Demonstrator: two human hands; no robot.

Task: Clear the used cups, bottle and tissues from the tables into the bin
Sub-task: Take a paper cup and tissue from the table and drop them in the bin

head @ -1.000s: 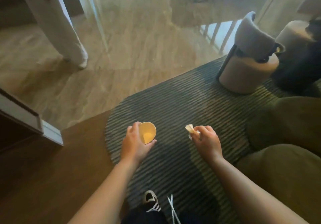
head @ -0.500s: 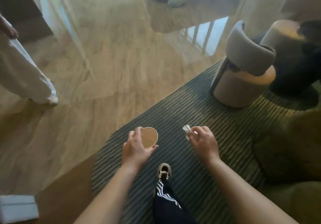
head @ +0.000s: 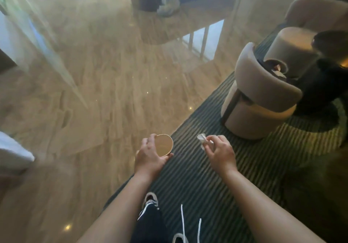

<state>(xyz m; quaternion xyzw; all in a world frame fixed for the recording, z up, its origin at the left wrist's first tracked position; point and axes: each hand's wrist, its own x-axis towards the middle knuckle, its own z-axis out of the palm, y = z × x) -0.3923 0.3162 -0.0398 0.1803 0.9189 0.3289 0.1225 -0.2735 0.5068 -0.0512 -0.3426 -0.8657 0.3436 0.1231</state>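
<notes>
Left hand (head: 150, 157) grips paper cup (head: 164, 145) (looks empty); right hand (head: 220, 153) pinches crumpled tissue (head: 201, 139).

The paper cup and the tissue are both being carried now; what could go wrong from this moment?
1. The left hand holds the paper cup tilted, its mouth turned sideways; any leftover liquid could spill onto the striped rug.
2. The right hand only pinches the tissue by one end, so it might slip out.
3. No bin is in view, and the round chair stands near the path.

cup (head: 164, 147) left of tissue (head: 201, 140), chair (head: 259, 99) ahead right on rug (head: 216, 176)
</notes>
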